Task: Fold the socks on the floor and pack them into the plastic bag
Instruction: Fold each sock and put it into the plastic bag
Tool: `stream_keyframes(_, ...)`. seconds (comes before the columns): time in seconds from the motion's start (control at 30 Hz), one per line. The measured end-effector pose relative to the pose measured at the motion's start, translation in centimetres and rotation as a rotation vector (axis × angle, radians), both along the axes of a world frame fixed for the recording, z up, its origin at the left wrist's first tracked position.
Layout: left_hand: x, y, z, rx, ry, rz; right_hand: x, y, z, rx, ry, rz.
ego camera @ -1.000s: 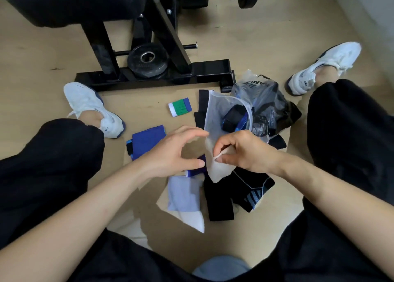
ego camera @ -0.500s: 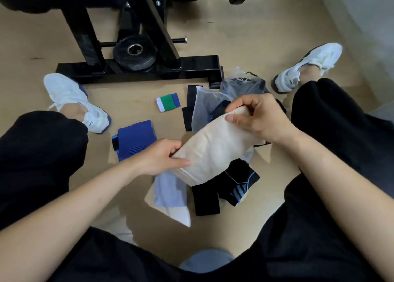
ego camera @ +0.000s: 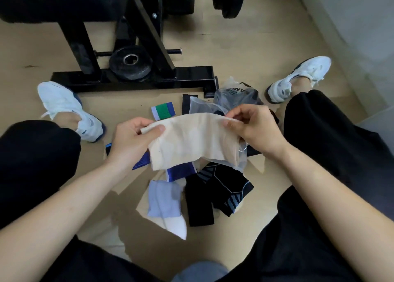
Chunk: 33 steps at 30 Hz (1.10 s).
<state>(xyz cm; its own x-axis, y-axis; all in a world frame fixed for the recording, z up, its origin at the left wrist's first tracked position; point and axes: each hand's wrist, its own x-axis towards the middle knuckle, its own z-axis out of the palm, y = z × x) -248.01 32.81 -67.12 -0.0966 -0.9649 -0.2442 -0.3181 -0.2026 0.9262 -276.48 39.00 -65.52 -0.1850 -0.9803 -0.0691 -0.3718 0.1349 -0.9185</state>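
A cream sock [ego camera: 191,141] is stretched in the air between both hands. My left hand [ego camera: 130,141] pinches its left end with thumb on top. My right hand [ego camera: 253,128] grips its right end. Behind and under the sock lies the clear plastic bag [ego camera: 234,98] with dark socks inside, its white mouth [ego camera: 200,107] open toward me. On the floor below lie a light-blue and white sock [ego camera: 166,205], black socks [ego camera: 215,192], a blue sock with a white band [ego camera: 181,171], another blue sock [ego camera: 140,162] under my left hand, and a folded green-blue-white sock [ego camera: 163,110].
A black weight bench frame [ego camera: 136,77] with a weight plate [ego camera: 130,62] stands just beyond the socks. My white shoes [ego camera: 70,111] [ego camera: 298,79] and black-trousered legs flank the pile left and right. A grey wall [ego camera: 362,36] rises at the right.
Both hands picked the cream sock up off the pile and raised it. My left hand moved up to its left end, and the sock is now held level between the hands.
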Motion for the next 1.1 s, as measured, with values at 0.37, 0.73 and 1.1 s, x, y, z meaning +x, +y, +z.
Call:
stream_keyframes(0.37, -2.2, 2.2, 0.4, -0.113, -0.046, -0.197, 5.0, 0.8, -0.8, 0.106, -0.375, 0.098)
stream_keyframes(0.73, -2.9, 3.5, 1.3, -0.167, -0.019, -0.325, 6.6, 1.4, 0.1, 0.071, -0.443, 0.219)
stream_keyframes(1.1, -2.4, 2.6, 1.1, -0.285, -0.154, -0.253, 5.4, 1.5, 0.7, 0.057, -0.387, 0.337)
